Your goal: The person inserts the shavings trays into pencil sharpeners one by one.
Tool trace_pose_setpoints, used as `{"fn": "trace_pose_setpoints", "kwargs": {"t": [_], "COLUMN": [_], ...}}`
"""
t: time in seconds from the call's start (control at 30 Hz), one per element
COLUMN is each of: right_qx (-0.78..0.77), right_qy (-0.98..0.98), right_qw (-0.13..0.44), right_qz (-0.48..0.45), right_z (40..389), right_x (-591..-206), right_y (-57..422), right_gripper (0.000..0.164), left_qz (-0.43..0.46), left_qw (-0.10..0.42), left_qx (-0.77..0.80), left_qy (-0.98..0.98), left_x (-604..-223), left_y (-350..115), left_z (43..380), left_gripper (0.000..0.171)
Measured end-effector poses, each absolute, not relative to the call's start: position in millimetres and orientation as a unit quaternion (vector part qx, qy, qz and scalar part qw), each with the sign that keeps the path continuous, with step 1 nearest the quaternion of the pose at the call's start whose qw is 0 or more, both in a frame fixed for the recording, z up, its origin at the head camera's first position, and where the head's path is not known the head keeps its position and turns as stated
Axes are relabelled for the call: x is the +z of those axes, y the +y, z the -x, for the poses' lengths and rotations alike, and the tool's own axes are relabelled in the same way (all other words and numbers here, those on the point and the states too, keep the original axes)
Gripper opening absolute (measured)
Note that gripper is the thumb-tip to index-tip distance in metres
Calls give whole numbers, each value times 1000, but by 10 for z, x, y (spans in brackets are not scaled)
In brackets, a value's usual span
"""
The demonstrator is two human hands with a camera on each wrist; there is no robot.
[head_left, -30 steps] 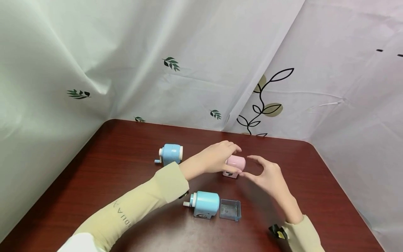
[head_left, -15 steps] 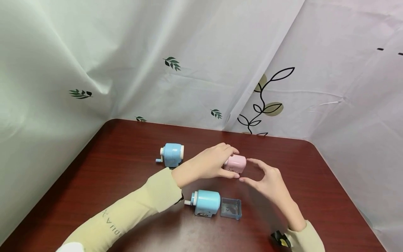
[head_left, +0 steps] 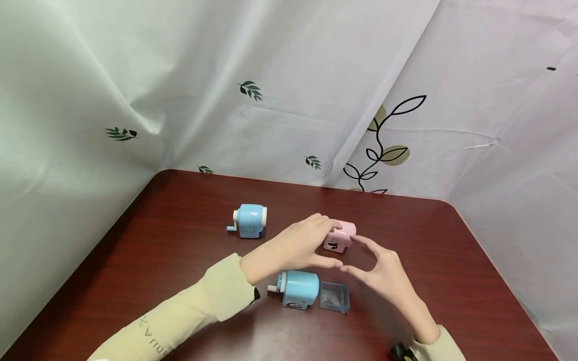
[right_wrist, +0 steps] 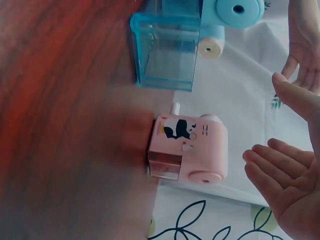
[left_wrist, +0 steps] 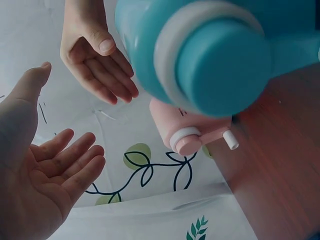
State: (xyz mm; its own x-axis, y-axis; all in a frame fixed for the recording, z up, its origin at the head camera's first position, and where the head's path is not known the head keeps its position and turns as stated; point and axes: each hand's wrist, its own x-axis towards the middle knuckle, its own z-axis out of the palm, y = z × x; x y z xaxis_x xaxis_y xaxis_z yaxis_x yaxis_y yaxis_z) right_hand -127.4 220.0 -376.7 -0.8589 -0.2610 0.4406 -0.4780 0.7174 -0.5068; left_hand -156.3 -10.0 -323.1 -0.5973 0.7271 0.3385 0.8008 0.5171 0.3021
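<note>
A pink pencil sharpener [head_left: 346, 230] with a panda picture [right_wrist: 180, 129] stands upright on the table behind my hands. My left hand [head_left: 298, 246] is to its left and front, fingers spread and slightly bent. My right hand [head_left: 384, 271] is to its right and front, thumb tip close to the left thumb. Both wrist views show the palms and nothing in them. Nearer to me stands a teal pencil sharpener [head_left: 301, 288], its crank to the left. Its clear blue shavings drawer [head_left: 334, 297] lies just to the right, separate from the body.
A light blue pencil sharpener [head_left: 252, 220] stands farther back on the left. The dark red-brown table [head_left: 189, 225] has a rounded far edge. White cloth [head_left: 271, 125] with leaf prints hangs behind and on the sides.
My left hand has drawn back toward me from around the pink sharpener. The right hand has come slightly nearer too. The pink sharpener shows more of its front; the other sharpeners stay put.
</note>
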Motion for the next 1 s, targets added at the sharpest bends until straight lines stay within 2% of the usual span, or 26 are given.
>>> {"fn": "trace_pose_setpoints", "kwargs": {"t": [0.23, 1.0], "right_qx": [308, 299], "right_qy": [-911, -921], "right_qw": [164, 87], "right_qz": [-221, -235], "right_z": [1186, 942], "right_x": [-3811, -4066], "right_y": [2213, 2272], "right_gripper": [62, 68], "left_qz": [434, 420], "left_qw": [83, 47], "left_qx": [-209, -205], "left_qy": [-873, -883], "left_x": [-3306, -3556], "left_y": [-135, -246], "left_z": [1472, 1282], "left_gripper": [66, 69]}}
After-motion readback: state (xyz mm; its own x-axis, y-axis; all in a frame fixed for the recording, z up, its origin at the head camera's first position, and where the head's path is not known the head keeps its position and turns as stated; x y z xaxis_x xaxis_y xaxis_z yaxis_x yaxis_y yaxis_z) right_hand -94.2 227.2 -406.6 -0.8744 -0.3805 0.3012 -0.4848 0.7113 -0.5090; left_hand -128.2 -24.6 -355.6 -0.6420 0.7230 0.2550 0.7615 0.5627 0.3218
